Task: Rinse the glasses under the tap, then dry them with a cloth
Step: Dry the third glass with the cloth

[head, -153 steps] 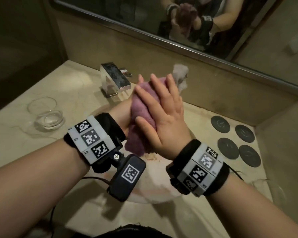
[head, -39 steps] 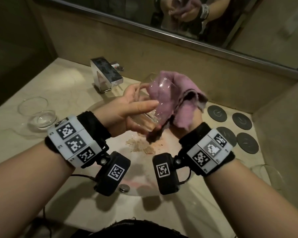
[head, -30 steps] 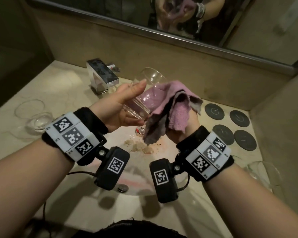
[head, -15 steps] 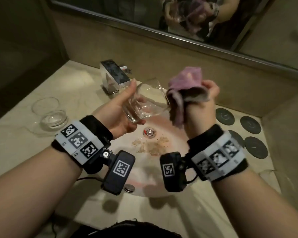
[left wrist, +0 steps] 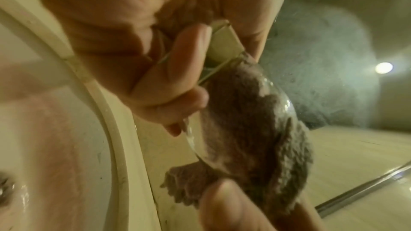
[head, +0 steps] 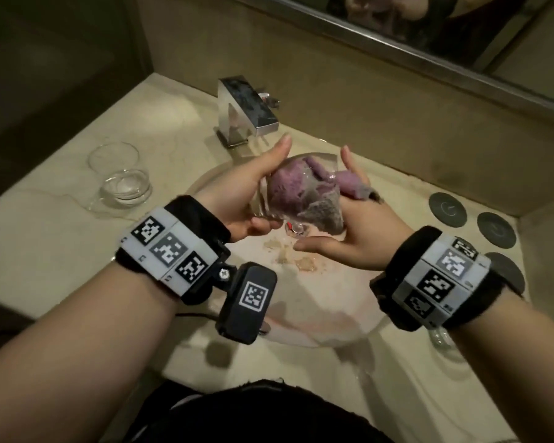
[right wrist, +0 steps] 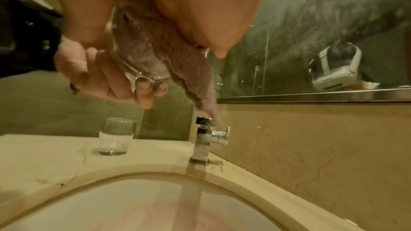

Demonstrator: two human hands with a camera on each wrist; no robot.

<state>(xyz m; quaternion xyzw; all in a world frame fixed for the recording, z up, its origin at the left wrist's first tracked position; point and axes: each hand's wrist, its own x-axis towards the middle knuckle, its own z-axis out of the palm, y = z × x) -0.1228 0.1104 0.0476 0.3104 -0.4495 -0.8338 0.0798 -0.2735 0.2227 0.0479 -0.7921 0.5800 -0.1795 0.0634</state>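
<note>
Glass: the glass is being held tilted above the sink, bowl cupped between both hands, with its open mouth turned toward the right hand.
Left hand: the left hand is curling round the bowl, thumb on top, fingers gripping underneath near the base.
Right hand: the right hand is cupping the glass from the other side and pressing the cloth into it; its fingers are mostly hidden, so I cannot tell how tightly they are closing.
Cloth: the cloth, pink and fuzzy, is filling the inside of the bowl and spilling out over the rim.
Handling, glass: judged thin-walled, light, stiff and fragile, likely slippery while wet; best held round the widest part of the bowl with even pressure, not squeezed at the rim.
Handling, cloth: judged soft and compliant, bunching easily, giving grip on wet glass.
Second glass: a second glass is standing upright on the counter, well left of the sink, holding a little water.
Tap: the tap is sitting behind the sink; no water is seen running.
Coasters: dark round coasters are lying on the far right of the counter.
</note>
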